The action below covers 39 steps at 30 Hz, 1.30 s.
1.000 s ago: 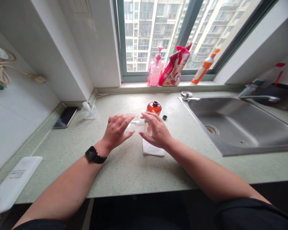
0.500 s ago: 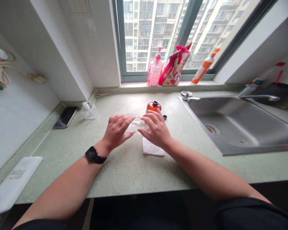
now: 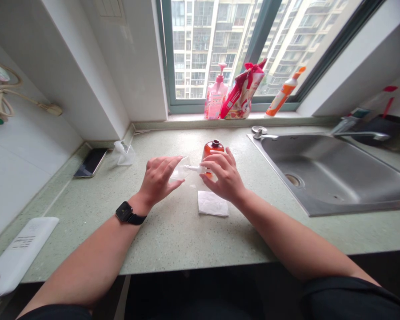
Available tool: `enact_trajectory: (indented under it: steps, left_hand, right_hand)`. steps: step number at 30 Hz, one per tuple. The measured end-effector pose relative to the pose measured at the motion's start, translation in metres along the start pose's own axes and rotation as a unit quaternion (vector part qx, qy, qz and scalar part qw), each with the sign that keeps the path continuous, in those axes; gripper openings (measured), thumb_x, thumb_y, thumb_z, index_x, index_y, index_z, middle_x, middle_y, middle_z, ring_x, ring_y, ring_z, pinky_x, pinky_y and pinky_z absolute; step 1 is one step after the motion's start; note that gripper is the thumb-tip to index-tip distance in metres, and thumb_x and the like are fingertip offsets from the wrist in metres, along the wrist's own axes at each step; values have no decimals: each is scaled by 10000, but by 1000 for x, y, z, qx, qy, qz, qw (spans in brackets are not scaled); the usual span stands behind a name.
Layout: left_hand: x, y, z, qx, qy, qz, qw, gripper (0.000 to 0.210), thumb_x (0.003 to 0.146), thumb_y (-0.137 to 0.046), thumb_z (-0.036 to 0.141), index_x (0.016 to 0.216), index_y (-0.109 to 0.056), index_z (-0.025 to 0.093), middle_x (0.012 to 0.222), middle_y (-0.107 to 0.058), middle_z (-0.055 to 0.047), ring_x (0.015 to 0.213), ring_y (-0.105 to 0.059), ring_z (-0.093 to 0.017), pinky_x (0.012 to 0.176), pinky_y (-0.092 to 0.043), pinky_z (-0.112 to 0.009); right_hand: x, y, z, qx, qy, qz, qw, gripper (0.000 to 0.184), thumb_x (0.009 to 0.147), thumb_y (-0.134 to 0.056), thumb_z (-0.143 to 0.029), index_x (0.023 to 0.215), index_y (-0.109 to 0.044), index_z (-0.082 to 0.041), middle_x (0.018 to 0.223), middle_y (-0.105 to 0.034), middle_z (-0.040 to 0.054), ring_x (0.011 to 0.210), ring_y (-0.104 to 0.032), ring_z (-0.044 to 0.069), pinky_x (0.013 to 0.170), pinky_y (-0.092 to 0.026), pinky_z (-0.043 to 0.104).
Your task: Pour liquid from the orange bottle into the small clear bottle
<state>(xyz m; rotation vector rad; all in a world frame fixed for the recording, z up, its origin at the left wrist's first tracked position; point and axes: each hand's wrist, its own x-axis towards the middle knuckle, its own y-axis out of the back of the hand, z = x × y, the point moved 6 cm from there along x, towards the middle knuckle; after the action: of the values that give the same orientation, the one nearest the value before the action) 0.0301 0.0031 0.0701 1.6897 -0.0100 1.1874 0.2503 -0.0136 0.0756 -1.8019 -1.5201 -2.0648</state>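
The left hand (image 3: pixel 159 175) holds a clear bottle (image 3: pixel 182 169) on its side; the right hand (image 3: pixel 225 175) pinches a white nozzle (image 3: pixel 198 169) at its right end (keeping both in line should help). Beyond stands a brown bottle (image 3: pixel 210 147). Farther off, a pink bottle's label (image 3: pixel 215 98) is unreadable.

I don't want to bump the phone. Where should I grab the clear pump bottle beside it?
I'd take the clear pump bottle round its body, coming from the right: the body is broader than the white pump top, and the phone lies at its left.
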Motion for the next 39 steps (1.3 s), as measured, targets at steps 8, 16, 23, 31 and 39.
enact_trajectory:
  steps: [8,16,23,31,39]
  left_hand:
    - [-4,-1,-8,12,24,19,999,707,983,-761,455,1590,-485,220,1322,-754,-133,1194,-679,-336,1051,-401,-466]
    - [-4,-2,-10,25,27,19,999,711,984,-759,489,1586,-486,226,1309,-755,-124,1180,-677,-333,1046,-404,-460]
    - [-8,-3,-20,-15,74,26,997,802,958,-749,619,1601,-463,236,1333,-739,-134,1132,-680,-336,1044,-424,-467]
    - [-8,-1,-26,-49,96,53,993,786,970,-728,627,1586,-440,233,1351,-741,-139,1166,-701,-326,1086,-456,-487]
    - [-14,-3,-44,-60,142,76,985,797,949,-729,664,1562,-480,219,1350,-736,-145,1206,-691,-342,1117,-482,-519]
  right_hand:
    - [-2,2,14,-32,-16,-17,999,172,968,-725,-319,1138,-704,-322,1281,-700,43,1356,-596,306,1338,-286,616]
    - [-3,3,24,-44,-28,-43,998,189,962,-739,-327,1151,-728,-333,1332,-687,48,1392,-574,329,1322,-290,636]
    - [-1,6,33,-31,-26,-16,999,154,951,-754,-312,1104,-743,-321,1281,-697,54,1336,-616,317,1281,-349,640]
    - [8,35,54,47,-59,74,994,182,941,-745,-356,1113,-774,-302,1128,-717,74,1078,-692,284,1025,-575,527]
    - [-5,74,163,0,-220,115,969,253,915,-711,-438,1056,-790,-244,990,-753,77,998,-712,294,984,-571,489]
